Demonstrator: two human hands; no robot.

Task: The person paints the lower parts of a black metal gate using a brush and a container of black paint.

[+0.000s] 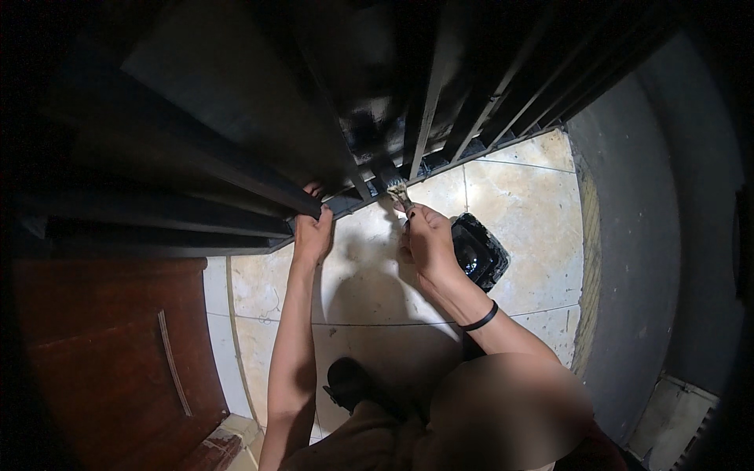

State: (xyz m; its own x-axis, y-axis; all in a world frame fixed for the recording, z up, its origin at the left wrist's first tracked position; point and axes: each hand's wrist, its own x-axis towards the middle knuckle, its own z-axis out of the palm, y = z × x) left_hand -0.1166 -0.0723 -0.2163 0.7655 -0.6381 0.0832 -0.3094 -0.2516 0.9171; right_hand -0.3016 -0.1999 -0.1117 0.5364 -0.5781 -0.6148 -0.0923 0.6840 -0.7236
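Note:
A paintbrush [400,193] with dark bristles is pinched in the fingers of my right hand [430,242]. Its bristle end meets a black metal gate [430,110] just above the bottom rail, between upright bars. My left hand [312,235] is wrapped round an upright bar of that gate, low down by the rail, with some fingertips showing behind it. On the floor, just right of my right hand, sits a square black tub [500,259] holding glossy black paint [470,257]. My right wrist hides part of its near left side.
Pale, paint-specked floor tiles [522,192] lie below the gate. A grey wall [628,235] rises on the right. At the left stands a brown wooden panel [118,337] with a light strip beside it. My dark shoe [352,383] is on the floor between my arms.

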